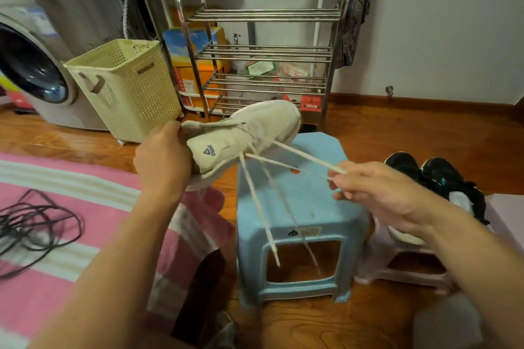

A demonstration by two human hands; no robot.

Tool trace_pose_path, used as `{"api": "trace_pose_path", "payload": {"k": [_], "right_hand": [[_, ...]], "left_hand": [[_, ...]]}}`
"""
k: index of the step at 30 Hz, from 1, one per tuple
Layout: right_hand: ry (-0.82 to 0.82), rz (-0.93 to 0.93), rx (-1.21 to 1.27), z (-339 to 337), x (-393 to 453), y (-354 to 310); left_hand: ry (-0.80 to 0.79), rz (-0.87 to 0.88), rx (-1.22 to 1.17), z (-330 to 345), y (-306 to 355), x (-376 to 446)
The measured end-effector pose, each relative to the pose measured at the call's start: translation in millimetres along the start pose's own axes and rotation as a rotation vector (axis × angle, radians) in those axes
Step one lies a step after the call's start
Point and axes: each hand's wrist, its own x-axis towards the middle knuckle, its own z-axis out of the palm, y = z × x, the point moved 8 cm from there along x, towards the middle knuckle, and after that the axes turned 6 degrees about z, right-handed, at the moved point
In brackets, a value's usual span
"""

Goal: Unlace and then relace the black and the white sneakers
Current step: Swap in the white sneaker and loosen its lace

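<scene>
Both forearms bare, reaching forward from bottom of frame. Left hand [163,160] raised, back of hand to camera, fingers curled round heel of white sneaker [243,134], holding it up in air. Right hand [377,193] out to right and a bit lower, thumb and fingertips pinching white lace [300,154], pulled taut off shoe. Wrists pretty much straight.

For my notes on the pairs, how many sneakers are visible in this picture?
3. One white sneaker is in the left hand above the blue stool. Two black sneakers sit at right. Another may be hidden.
</scene>
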Motion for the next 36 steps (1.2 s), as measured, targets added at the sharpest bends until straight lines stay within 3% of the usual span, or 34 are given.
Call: {"api": "trace_pose_path", "payload": {"k": [3, 5, 6, 8, 9, 11, 13, 15, 17, 19, 20, 23, 24, 25, 27, 29, 34, 36], "right_hand": [[0.125, -0.096, 0.413, -23, 3, 4], [0.047, -0.013, 0.495, -13, 6, 17], [-0.006, 0.105, 0.270, -5, 7, 29], [-0.173, 0.365, -0.510, 6, 4, 64], [-0.264, 0.469, -0.772, 7, -1, 81], [-0.327, 0.661, -0.813, 3, -9, 103], [-0.225, 0.571, -0.775, 5, -1, 93], [0.086, 0.200, -0.654, 2, 14, 56], [0.317, -0.047, -0.153, -8, 9, 23], [0.088, 0.023, 0.126, -1, 7, 21], [-0.093, 0.179, -0.005, 6, 3, 32], [-0.425, 0.695, -0.989, -8, -20, 109], [-0.473, 0.781, -1.123, -11, -25, 125], [-0.509, 0.788, -1.112, -5, -25, 133], [-0.542, 0.621, -0.945, 19, -17, 121], [-0.417, 0.345, -0.910, 29, -4, 82], [0.402, -0.321, -0.460, 7, 0, -35], [0.557, -0.433, -0.641, 7, -6, -53]], "left_hand": [[-0.006, 0.021, 0.026, 0, -5, -1], [-0.018, 0.046, 0.011, 2, 6, -6], [-0.009, 0.045, 0.008, 1, 9, -6], [0.011, 0.066, 0.014, -2, 11, -4], [0.010, 0.104, 0.017, -2, 14, -4], [-0.008, 0.185, 0.017, 0, 25, -8], [0.005, 0.213, -0.001, -2, 35, -13], [0.056, 0.254, -0.022, -7, 46, -16], [0.104, 0.305, -0.037, -11, 53, -17], [0.131, 0.301, -0.052, -13, 51, -15], [0.137, 0.276, -0.051, -13, 44, -13], [0.132, 0.155, -0.008, -11, 16, -4], [0.121, 0.122, 0.011, -10, 10, -3], [0.113, 0.102, 0.017, -9, 8, -3], [0.114, 0.124, -0.013, -12, 15, -5], [0.144, 0.232, -0.068, -20, 37, -8], [0.165, 0.514, -0.180, -40, 101, -37], [0.170, 0.572, -0.183, -47, 120, -48]]}}
